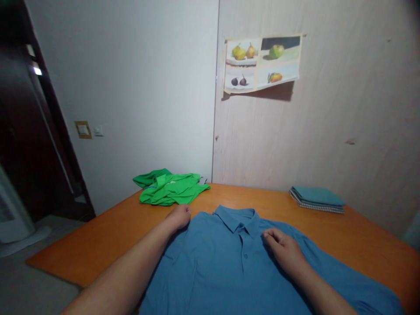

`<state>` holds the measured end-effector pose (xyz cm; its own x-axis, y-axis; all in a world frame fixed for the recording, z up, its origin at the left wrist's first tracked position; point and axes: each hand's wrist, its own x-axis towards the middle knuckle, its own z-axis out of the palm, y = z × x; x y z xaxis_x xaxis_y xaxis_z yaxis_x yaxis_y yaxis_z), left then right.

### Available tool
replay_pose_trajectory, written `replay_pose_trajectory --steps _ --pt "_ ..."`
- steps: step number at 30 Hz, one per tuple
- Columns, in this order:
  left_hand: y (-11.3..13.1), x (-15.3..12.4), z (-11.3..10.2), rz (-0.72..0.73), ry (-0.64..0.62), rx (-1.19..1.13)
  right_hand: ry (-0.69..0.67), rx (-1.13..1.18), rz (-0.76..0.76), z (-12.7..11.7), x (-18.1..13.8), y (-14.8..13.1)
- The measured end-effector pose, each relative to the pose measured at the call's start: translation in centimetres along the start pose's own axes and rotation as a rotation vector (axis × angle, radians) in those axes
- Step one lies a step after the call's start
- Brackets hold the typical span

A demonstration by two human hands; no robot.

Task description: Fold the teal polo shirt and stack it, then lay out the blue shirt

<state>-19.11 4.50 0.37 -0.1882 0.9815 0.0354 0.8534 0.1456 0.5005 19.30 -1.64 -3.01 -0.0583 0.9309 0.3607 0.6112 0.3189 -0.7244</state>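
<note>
A blue polo shirt (229,267) lies flat, front up, on the orange table (361,236), collar pointing away from me. My left hand (180,216) rests at the shirt's left shoulder edge with its fingers curled in, and I cannot see whether it grips the cloth. My right hand (285,248) lies on the shirt just right of the collar, fingers bent and pressed on the fabric.
A crumpled green shirt (169,188) lies at the table's far left corner. A stack of folded teal and checked cloths (316,199) sits at the far right. Behind stand a wall with a fruit poster (262,63) and a dark doorway (29,131) on the left.
</note>
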Motion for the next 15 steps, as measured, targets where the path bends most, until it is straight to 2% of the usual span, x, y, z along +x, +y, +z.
replay_pose_trajectory --steps 4,7,11,13,15 --pt "-0.8 -1.8 -1.2 -0.059 -0.149 0.005 -0.018 -0.014 0.032 -0.1 0.2 0.3" --pt "-0.1 -3.2 -1.6 -0.047 -0.268 -0.023 -0.032 -0.018 0.047 -0.1 0.3 0.6" --pt "2.1 -5.4 -1.0 0.100 -0.393 -0.129 -0.020 -0.016 0.041 0.0 0.5 0.9" --pt "3.1 -6.4 -0.3 0.208 -0.395 -0.175 -0.020 -0.017 0.042 0.0 0.5 1.0" --pt "3.9 -7.2 0.5 0.292 -0.345 -0.184 -0.023 -0.015 0.045 0.0 0.5 1.0"
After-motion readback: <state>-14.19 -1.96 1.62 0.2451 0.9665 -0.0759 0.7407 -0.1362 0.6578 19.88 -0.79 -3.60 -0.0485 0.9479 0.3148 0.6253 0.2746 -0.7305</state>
